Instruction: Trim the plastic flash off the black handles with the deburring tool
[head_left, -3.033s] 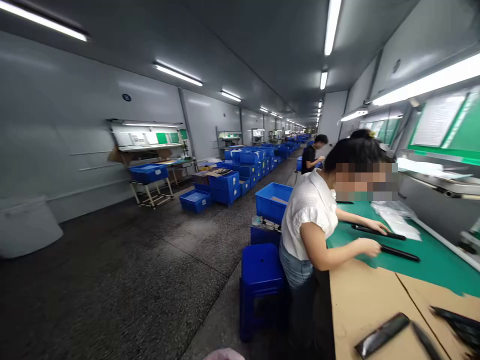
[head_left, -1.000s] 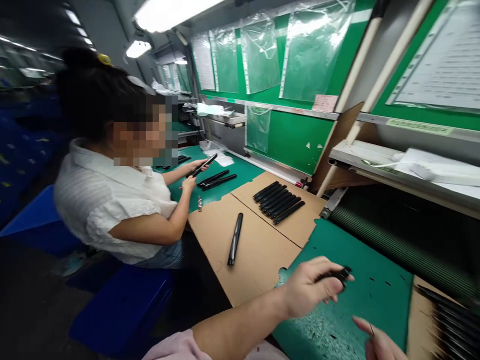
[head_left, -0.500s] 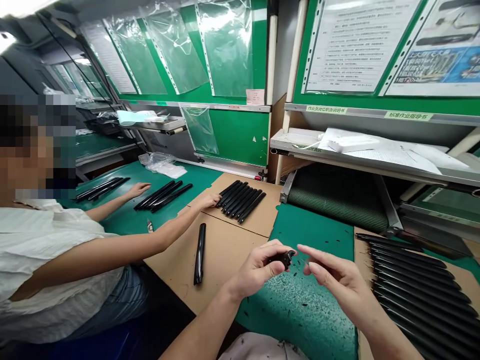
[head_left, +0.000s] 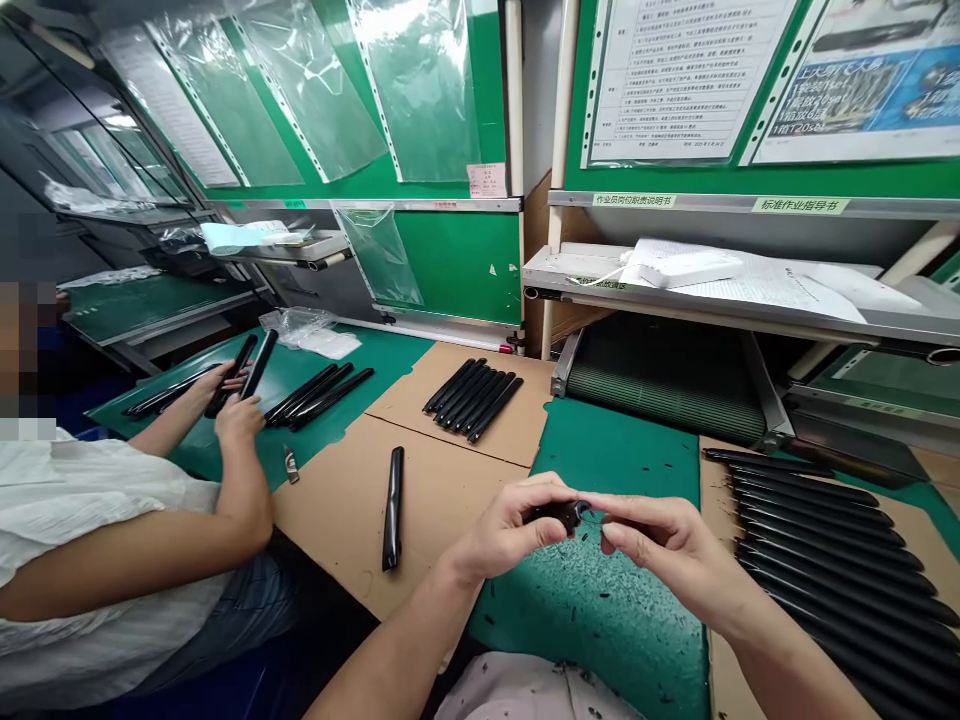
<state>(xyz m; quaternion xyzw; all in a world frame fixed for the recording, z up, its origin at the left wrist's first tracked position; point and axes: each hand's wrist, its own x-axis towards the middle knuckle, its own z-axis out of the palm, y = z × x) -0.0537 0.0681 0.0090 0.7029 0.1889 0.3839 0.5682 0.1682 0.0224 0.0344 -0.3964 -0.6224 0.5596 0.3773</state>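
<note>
My left hand (head_left: 517,525) is closed around a glossy black plastic part (head_left: 559,514). Its curved, hollow end points right, and my palm and fingers cover most of its length. At that end, my right hand (head_left: 664,540) has its fingers stretched out, with the fingertips touching or almost touching the upper rim. The right thumb stays apart, just below the opening. Something thin, like a strand, shows faintly at the opening, too small to name. Below both hands, the green mat (head_left: 600,620) is strewn with small black shavings.
A single black tube (head_left: 393,510) lies on cardboard to the left; a row of them (head_left: 472,398) lies behind. Many more black tubes (head_left: 832,560) line the right cardboard. A conveyor (head_left: 664,385) stands ahead. At left, a co-worker (head_left: 112,530) holds black tubes near a small cutter (head_left: 291,464).
My right hand has moved left, bringing its fingertips to the part's end. The co-worker's hands have left the tube row and now lift tubes at the left. My view has shifted slightly.
</note>
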